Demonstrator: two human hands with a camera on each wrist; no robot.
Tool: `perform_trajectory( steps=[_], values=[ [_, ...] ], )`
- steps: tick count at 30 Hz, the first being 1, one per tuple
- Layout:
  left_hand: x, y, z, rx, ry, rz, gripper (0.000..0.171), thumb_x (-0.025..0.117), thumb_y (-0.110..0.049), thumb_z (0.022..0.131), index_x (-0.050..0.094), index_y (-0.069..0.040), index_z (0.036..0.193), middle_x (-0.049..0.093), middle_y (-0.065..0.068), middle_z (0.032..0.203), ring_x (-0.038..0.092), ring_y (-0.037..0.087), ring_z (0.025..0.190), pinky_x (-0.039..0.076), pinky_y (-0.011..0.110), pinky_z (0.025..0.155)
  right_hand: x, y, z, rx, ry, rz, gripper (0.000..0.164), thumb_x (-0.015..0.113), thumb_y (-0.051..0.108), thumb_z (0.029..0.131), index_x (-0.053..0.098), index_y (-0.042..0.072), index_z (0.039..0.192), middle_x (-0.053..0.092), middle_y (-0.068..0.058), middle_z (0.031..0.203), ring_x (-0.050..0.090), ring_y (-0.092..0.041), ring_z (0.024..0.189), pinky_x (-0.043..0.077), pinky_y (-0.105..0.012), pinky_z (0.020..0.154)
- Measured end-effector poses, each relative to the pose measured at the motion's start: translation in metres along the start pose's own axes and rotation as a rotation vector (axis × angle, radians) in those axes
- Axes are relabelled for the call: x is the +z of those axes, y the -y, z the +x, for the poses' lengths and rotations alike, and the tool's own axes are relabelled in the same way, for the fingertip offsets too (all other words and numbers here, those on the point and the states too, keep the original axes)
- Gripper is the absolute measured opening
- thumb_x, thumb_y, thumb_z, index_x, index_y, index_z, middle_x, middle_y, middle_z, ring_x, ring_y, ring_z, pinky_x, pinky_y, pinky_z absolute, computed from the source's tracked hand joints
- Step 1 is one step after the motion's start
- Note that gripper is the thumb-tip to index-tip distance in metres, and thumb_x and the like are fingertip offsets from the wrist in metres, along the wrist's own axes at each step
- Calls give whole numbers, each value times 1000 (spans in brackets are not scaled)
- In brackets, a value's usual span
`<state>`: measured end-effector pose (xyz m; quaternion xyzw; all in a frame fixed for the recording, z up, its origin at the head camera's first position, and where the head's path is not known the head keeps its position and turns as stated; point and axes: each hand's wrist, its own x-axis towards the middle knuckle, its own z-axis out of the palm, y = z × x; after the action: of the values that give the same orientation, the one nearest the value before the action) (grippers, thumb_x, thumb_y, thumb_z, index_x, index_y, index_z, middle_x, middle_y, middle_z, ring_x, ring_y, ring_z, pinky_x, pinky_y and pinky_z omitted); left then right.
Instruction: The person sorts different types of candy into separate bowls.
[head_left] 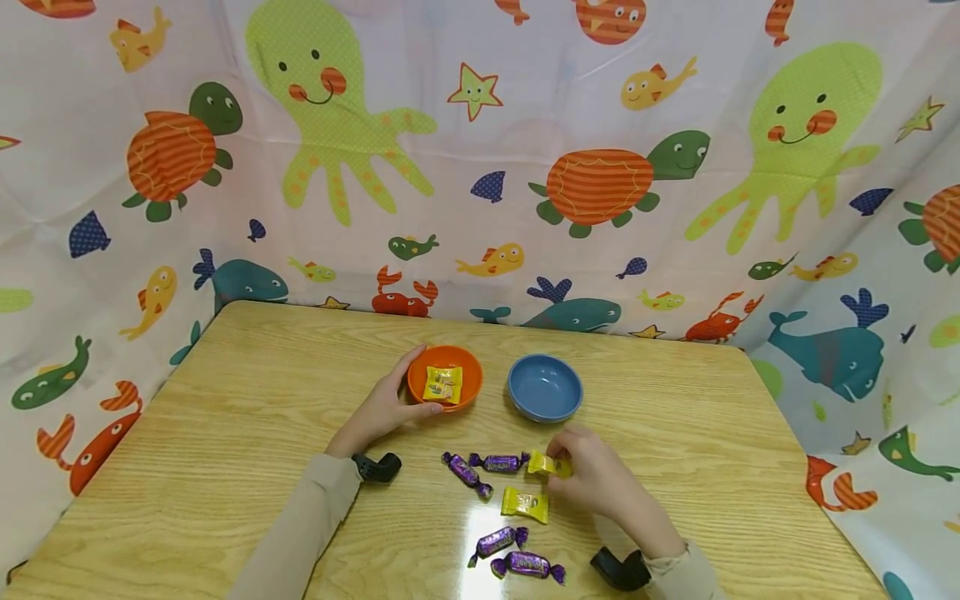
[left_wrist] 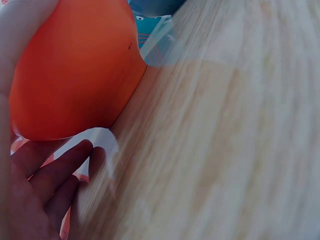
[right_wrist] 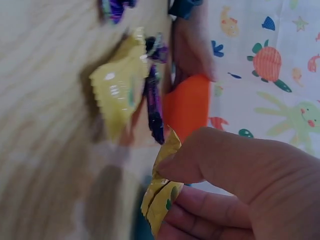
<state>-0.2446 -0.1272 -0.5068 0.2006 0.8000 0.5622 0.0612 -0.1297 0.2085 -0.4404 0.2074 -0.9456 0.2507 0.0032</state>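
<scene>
The right hand (right_wrist: 235, 175) pinches a yellow packet (right_wrist: 160, 200), with a loose packet (right_wrist: 117, 92) and purple sweets (right_wrist: 154, 107) beyond.

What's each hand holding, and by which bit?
The right hand pinches a yellow-wrapped candy around its middle; the left hand holds the orange bowl around its outer side.
</scene>
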Motion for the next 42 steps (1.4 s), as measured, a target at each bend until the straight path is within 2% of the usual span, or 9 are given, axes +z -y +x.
perform_trajectory(
  steps=[4,11,20,27,31,38,42],
  values=[
    [0,0,0,0,-3,-6,104,84,-44,78,20,-30,159,26,-7,161,20,20,149,15,54,119,-6,4,5,-53,-22,23,23,80,3,69,68,8,87,56,4,85,51,-12,78,49,-25,66],
    [-1,-2,0,-1,-1,-3,104,83,-44,79,20,-28,159,25,-6,161,19,21,149,14,55,119,-15,7,12,-40,-29,17,21,81,4,71,68,9,87,54,4,84,50,-12,79,48,-26,67],
    [-3,0,0,0,-7,8,104,83,-45,78,20,-27,160,25,-8,161,19,20,149,15,53,119,-21,18,34,-90,-98,52,22,83,4,72,69,7,88,58,1,85,54,-14,79,51,-28,68],
    [-4,-2,-1,14,2,4,104,83,-44,79,19,-25,160,25,-2,162,19,26,149,13,59,118,-27,37,68,-102,-117,91,20,81,6,74,70,6,91,60,-2,89,56,-20,81,52,-31,72],
    [-4,-2,-1,1,0,0,104,84,-42,79,20,-27,159,26,-2,161,19,24,149,14,58,118,-25,47,94,-92,-122,109,20,80,9,75,70,5,93,60,-4,91,57,-23,84,51,-34,75],
    [-3,-1,1,5,14,-32,101,84,-33,81,19,-26,159,26,2,161,21,26,148,13,57,119,-4,55,137,-89,-96,108,22,80,14,78,69,5,95,63,-4,95,59,-19,87,54,-34,79],
    [-2,-2,0,1,14,-30,101,83,-37,81,20,-27,159,27,0,161,22,24,148,15,55,119,13,56,157,-93,-80,62,21,81,13,78,70,4,93,63,-5,93,59,-19,88,55,-33,79]
  ],
)
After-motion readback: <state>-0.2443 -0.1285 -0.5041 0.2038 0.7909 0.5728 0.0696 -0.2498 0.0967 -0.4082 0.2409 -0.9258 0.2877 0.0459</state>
